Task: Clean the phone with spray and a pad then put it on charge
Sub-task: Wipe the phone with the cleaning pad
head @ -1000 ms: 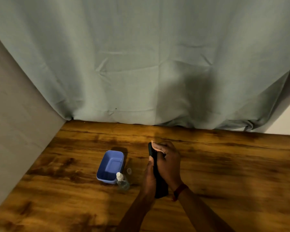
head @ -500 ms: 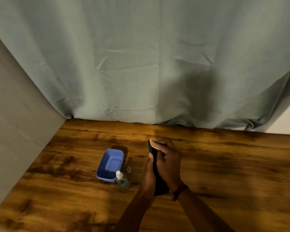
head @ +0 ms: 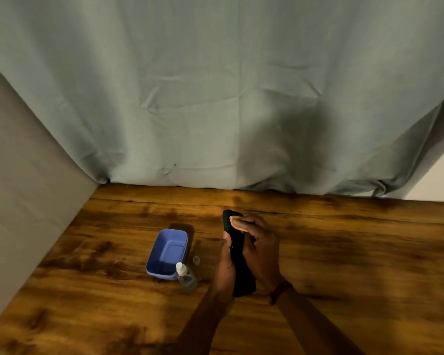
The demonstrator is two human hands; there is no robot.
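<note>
A black phone (head: 237, 252) is held edge-up above the wooden table (head: 344, 252), its top end pointing away from me. My left hand (head: 224, 265) grips its left side. My right hand (head: 260, 249) presses a small peach-coloured pad (head: 235, 221) against the phone's upper right face with its fingertips. A small clear spray bottle (head: 186, 276) with a white nozzle stands on the table just left of my left wrist. Its clear cap (head: 196, 260) lies beside it.
A blue plastic tub (head: 168, 253) sits open on the table, touching the spray bottle's left side. A grey-green curtain (head: 215, 98) hangs along the table's far edge. A grey wall (head: 23, 201) borders the table on the left.
The pad under my right fingers has shifted a little along the phone's upper end. Both hands and the phone stay in nearly the same place.
</note>
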